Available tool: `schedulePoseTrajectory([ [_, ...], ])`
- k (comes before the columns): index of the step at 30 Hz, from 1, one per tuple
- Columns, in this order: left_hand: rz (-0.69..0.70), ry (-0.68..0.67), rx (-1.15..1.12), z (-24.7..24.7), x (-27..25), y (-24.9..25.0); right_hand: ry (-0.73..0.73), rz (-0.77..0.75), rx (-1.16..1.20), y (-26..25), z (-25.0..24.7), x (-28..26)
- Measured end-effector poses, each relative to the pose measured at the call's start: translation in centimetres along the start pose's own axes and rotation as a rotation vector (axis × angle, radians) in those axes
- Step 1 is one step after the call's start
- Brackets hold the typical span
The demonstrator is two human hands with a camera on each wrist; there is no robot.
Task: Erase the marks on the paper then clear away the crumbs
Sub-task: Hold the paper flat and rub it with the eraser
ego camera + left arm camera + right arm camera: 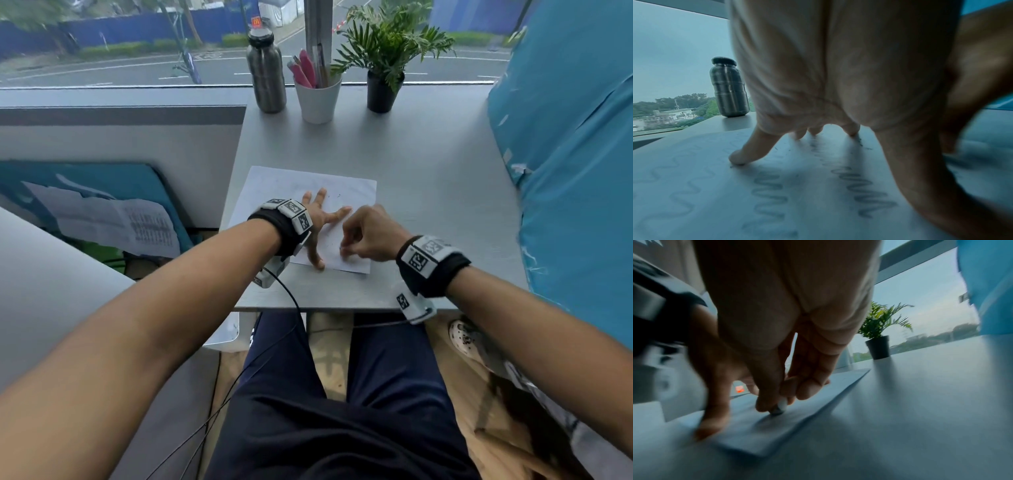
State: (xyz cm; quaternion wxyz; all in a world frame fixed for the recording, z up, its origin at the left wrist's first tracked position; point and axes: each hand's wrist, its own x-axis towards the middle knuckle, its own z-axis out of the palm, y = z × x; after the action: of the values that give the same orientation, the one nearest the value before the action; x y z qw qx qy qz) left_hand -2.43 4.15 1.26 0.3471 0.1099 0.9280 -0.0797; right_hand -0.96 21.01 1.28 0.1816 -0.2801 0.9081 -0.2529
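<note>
A white sheet of paper (274,186) lies on the grey table (411,154) near its front edge. Wavy pencil marks (861,190) run across the paper (694,203), and small dark crumbs (864,145) lie near my fingertips. My left hand (320,219) rests flat on the sheet with fingers spread, holding it down. My right hand (363,236) is beside it at the paper's near right part. It pinches a small white eraser (781,407) whose darkened tip presses on the paper (756,434). The right wrist view is blurred.
At the table's far edge by the window stand a steel bottle (266,72), a white cup of pens (318,96) and a potted plant (385,65). A blue covered surface (575,154) rises along the right. A low grey wall (120,137) borders the left.
</note>
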Motion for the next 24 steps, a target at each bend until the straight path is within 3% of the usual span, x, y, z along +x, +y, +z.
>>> schedulePoseTrajectory([
  [2,-0.007,-0.006,-0.007,0.0,0.1,-0.1,-0.020,-0.036,-0.018,-0.1,-0.3,0.0],
  [7,-0.010,-0.012,0.001,0.0,0.2,0.0,0.168,0.015,-0.015,1.0,-1.7,2.2],
  [11,-0.003,-0.015,0.009,0.0,0.3,-0.2,0.082,-0.022,-0.013,0.3,0.5,-0.5],
  [14,-0.004,-0.022,0.018,0.0,0.3,-0.1,0.028,-0.013,-0.007,0.5,-0.4,0.3],
  [19,-0.018,-0.021,0.028,0.0,0.4,-0.1,0.180,0.042,-0.017,0.9,-1.1,2.2],
  [21,-0.015,-0.020,0.032,0.0,0.3,0.0,0.157,0.057,0.011,1.1,-0.2,1.2],
  [24,-0.004,-0.019,0.028,-0.1,0.2,0.0,0.011,0.039,0.014,1.0,0.1,-0.1],
])
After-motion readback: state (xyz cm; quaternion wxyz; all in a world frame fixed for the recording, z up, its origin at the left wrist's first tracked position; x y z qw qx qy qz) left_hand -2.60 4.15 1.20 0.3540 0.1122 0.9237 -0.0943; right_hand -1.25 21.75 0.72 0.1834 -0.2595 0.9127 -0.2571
